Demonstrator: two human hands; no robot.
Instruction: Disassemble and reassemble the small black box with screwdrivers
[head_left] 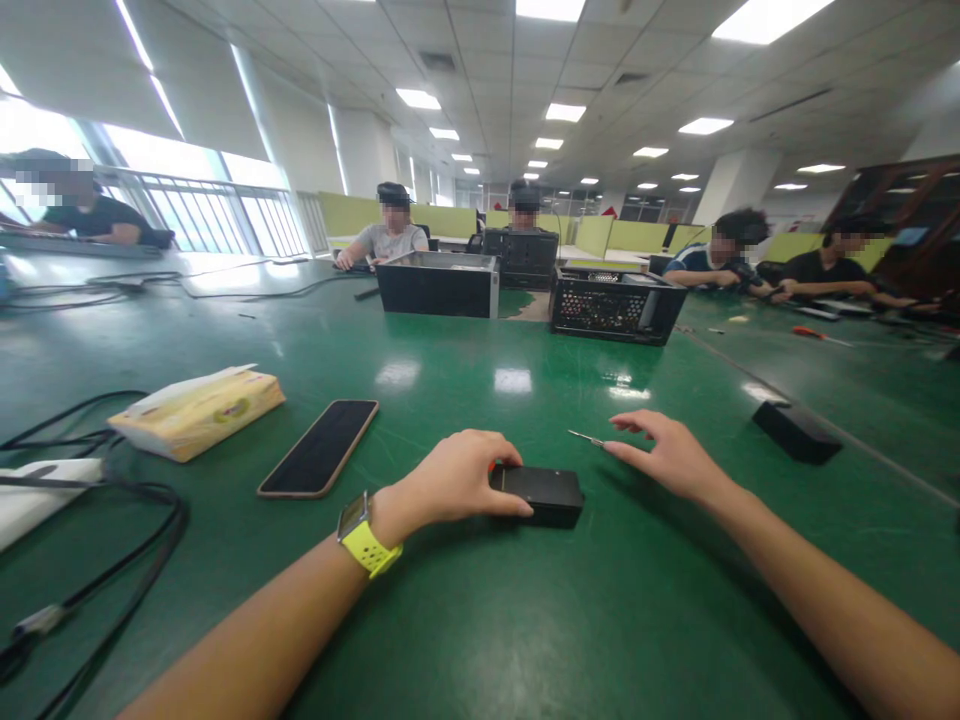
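Note:
My left hand (465,475), with a watch on a yellow-green strap at its wrist, grips the left end of a small black box (551,490) on the green table. The thumb lies along the near side and the fingers bend over the far side. A speck of red-orange shows by the palm, too small to name. To the right, my right hand (667,455) is open, thumb and fingers apart. Just off its thumb tip is a thin metal tool (585,438), like a small screwdriver shaft; whether the thumb touches it I cannot tell.
On the left are a phone (319,448), a tissue pack (199,410) and black cables (142,560). A second black box (796,430) sits at right. Computer cases (439,285) stand further back. Several people sit around the table; an orange-handled screwdriver (810,332) lies far right.

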